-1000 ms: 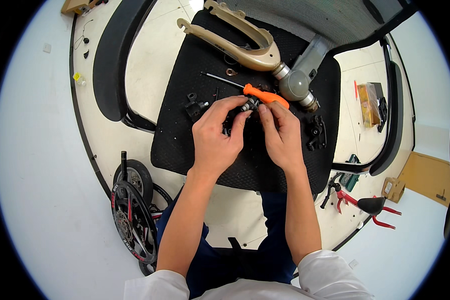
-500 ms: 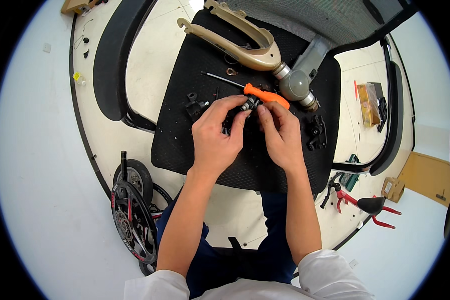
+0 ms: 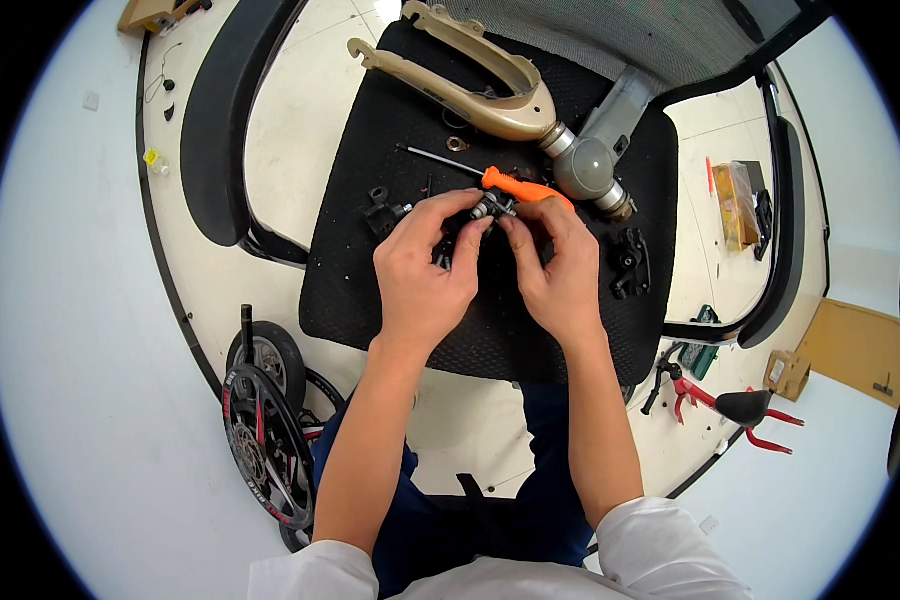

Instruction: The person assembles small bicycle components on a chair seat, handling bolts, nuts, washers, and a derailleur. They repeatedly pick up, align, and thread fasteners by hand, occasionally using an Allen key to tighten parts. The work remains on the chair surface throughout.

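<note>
Over the black chair seat (image 3: pixel 390 300), both of my hands pinch a small dark metal mechanical part (image 3: pixel 490 207) with silvery ends. My left hand (image 3: pixel 425 265) has thumb and fingertips closed on its left side, and my right hand (image 3: pixel 562 265) grips the right side; its far fingers are partly hidden. Just beyond the fingertips lies a screwdriver (image 3: pixel 515 187) with an orange handle, its shaft pointing left. To the left rests a black clamp-like part (image 3: pixel 382 212). A black brake-caliper-like part (image 3: pixel 630 263) lies right of my right hand.
A tan bicycle fork (image 3: pixel 510 112) joined to a grey frame piece (image 3: pixel 588 165) lies across the seat's far side. Armrests (image 3: pixel 215 130) flank the seat. Wheels (image 3: pixel 265 440) stand on the floor at left; a red frame with a black saddle (image 3: pixel 745 408) lies at right.
The small part has turned slightly between my fingers, and my right thumb has shifted left against it. The whole view has drifted a little; the other things keep their places.
</note>
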A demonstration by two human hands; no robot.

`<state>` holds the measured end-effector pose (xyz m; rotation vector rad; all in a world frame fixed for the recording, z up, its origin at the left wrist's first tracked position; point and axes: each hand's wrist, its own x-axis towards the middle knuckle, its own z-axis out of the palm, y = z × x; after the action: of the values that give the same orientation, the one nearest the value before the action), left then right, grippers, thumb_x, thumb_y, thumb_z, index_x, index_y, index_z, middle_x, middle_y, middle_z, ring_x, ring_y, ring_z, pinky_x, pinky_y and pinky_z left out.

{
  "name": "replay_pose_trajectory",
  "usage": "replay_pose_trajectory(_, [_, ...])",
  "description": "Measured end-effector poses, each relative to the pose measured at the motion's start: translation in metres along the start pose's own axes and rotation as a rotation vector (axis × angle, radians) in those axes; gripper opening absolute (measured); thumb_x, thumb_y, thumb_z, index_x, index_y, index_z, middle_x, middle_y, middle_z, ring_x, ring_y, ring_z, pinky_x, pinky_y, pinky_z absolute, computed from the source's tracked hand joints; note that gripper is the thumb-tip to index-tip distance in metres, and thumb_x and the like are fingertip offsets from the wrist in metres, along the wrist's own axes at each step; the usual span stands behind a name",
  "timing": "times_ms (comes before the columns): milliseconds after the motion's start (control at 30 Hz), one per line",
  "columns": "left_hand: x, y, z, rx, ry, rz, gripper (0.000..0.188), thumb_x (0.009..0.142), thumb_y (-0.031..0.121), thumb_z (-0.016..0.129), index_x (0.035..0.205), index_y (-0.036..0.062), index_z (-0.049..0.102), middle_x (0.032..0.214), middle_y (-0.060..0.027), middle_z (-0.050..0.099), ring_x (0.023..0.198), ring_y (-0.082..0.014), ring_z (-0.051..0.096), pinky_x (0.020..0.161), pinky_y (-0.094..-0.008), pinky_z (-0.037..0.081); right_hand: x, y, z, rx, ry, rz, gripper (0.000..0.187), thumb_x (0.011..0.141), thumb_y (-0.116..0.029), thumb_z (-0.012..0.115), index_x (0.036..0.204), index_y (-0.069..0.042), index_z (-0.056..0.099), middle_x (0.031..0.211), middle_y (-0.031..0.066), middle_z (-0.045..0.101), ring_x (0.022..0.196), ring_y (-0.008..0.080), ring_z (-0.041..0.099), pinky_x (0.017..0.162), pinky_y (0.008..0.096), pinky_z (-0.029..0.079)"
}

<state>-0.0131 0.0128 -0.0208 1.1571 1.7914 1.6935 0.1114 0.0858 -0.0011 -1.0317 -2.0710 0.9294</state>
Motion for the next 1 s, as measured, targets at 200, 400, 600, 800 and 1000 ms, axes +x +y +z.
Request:
replay_pose_trajectory(200, [0.0,0.001,-0.001,0.015,-0.004,-0.03,0.023,0.088,-0.006,0.067,0.11,-0.006,0.067,0.103,-0.0114,0.069,0.091,-0.0138,0.068,0.08,-0.0238,0.056,0.001,0.0,-0.002,0.11,0.022,0.056,0.013,0.09,-0.008,0.066,0.096,0.003,0.064,0.081,0.0148,0.06,0.065,0.0247,0.059,0.06,0.0329,0.046])
replay_pose_trajectory(400, [0.0,0.001,-0.001,0.023,-0.008,-0.019,0.022,0.088,-0.006,0.066,0.11,-0.0063,0.067,0.102,-0.011,0.069,0.09,-0.0134,0.068,0.079,-0.0237,0.056,0.0,-0.002,-0.001,0.046,-0.01,0.039,0.011,0.087,-0.005,0.068,0.094,0.002,0.063,0.081,0.0145,0.061,0.066,0.0274,0.059,0.062,0.0341,0.047])
replay_pose_trajectory(600, [0.001,0.004,0.0,-0.055,0.061,-0.146,0.021,0.089,-0.005,0.067,0.11,-0.0071,0.065,0.101,-0.0109,0.069,0.093,-0.0124,0.066,0.081,-0.0242,0.056,0.0,0.001,-0.002,-0.085,0.112,-0.158,0.013,0.08,-0.001,0.071,0.091,0.0,0.063,0.08,0.0117,0.062,0.068,0.0262,0.062,0.064,0.0354,0.05])
replay_pose_trajectory(800, [0.008,0.012,-0.007,-0.277,0.188,-0.279,0.02,0.088,-0.001,0.069,0.107,-0.0064,0.065,0.097,-0.0105,0.07,0.088,-0.0111,0.067,0.073,-0.0252,0.056,-0.002,0.009,-0.017,-0.14,-0.102,0.07,0.019,0.078,-0.009,0.076,0.092,-0.001,0.066,0.08,0.0095,0.064,0.066,0.0229,0.061,0.062,0.0323,0.05])
replay_pose_trajectory(1000, [0.016,0.015,-0.026,-0.93,0.282,-0.58,0.017,0.097,0.018,0.059,0.109,0.0051,0.06,0.094,-0.0091,0.067,0.078,-0.0159,0.067,0.063,-0.0239,0.053,0.001,0.019,-0.051,-0.198,-0.112,0.4,0.019,0.08,-0.016,0.077,0.083,0.001,0.068,0.068,0.0104,0.065,0.057,0.0184,0.061,0.058,0.0306,0.05])
